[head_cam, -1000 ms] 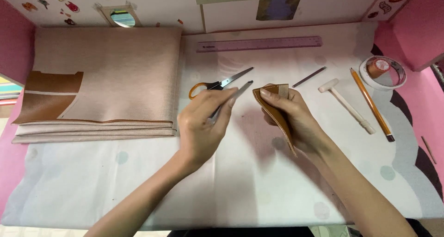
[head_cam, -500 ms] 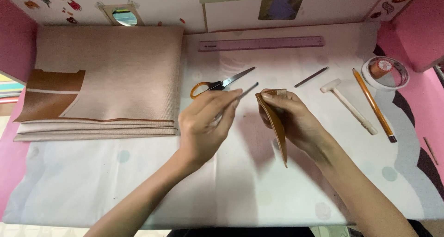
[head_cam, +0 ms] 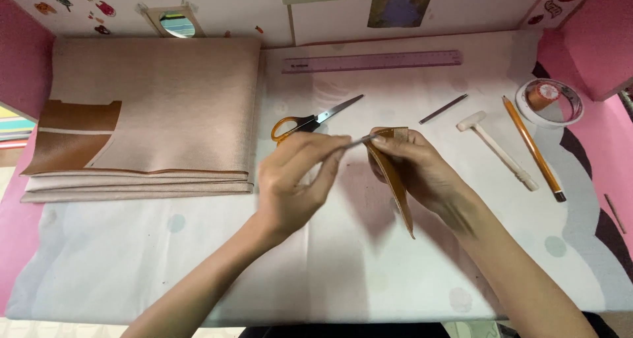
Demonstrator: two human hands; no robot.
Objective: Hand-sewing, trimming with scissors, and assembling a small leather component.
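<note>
My right hand (head_cam: 415, 170) grips a folded strip of brown leather (head_cam: 395, 183) at its top end, held on edge above the white table cover (head_cam: 343, 259). My left hand (head_cam: 293, 180) pinches a thin grey metal rod (head_cam: 359, 140), its tip touching the top of the leather by my right thumb. Orange-handled scissors (head_cam: 310, 122) lie just behind my left hand.
A folded stack of pinkish-beige and brown leather sheets (head_cam: 151, 114) fills the left. A purple ruler (head_cam: 372, 61) lies at the back. To the right are a short dark rod (head_cam: 443, 108), a white mallet (head_cam: 498, 150), a long orange tool (head_cam: 531, 147) and a tape roll (head_cam: 548, 100).
My left hand has raised the thin rod and brought its tip to the top of the leather strip. My right hand has turned the strip more edge-on.
</note>
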